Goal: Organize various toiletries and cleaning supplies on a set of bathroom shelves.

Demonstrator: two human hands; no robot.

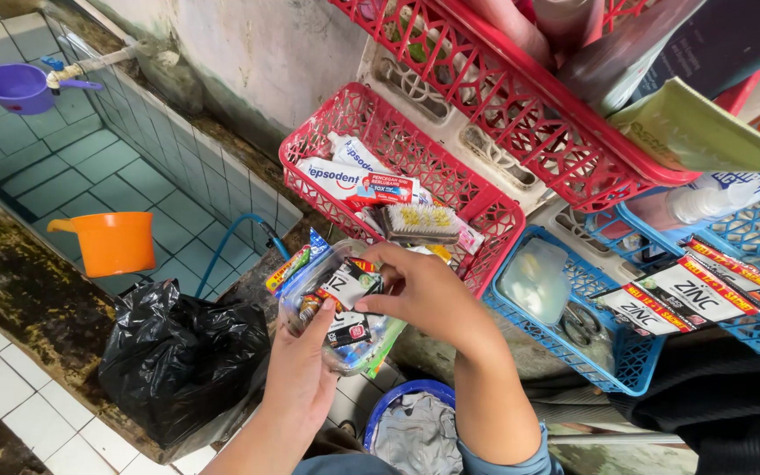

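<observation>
**Both hands on a clear tub of sachets, over the wash-basin edge**

Head view, the only one. My left hand [296, 369] comes up from below and cups the clear plastic tub [345, 308] from underneath, thumb up along its near side, closed on the tub. I'd say it's held that way so the open mouth faces me and nothing slides out. My right hand [424, 295] reaches in from the right, fingers [378, 264] curled and pinched on a black-and-white sachet [345, 283] at the tub's mouth. So the hands are close together, each clamped on something.

The tub sits mid-frame, held in the air just in front of the red basket [398, 176], not resting on anything I can see. The sachet lies tilted, long axis running lower-left to upper-right, printed face up toward the camera. More small packets are inside the tub, and coloured ones [292, 264] stick out at its left rim.

Around it: the red basket holds toothpaste boxes [345, 171] and a scrub brush [420, 222]. To the right, a blue basket [609, 352] with a clear lid-like container and a strip of black-and-white sachets [683, 295]. Another red basket [503, 88] stacked above. To the left, a tiled water basin [90, 167] with an orange dipper [114, 242] and a purple dipper [19, 86]. A black rubbish bag [178, 356] sits on the floor below, with a blue-rimmed bucket [415, 427] near my arms.
</observation>
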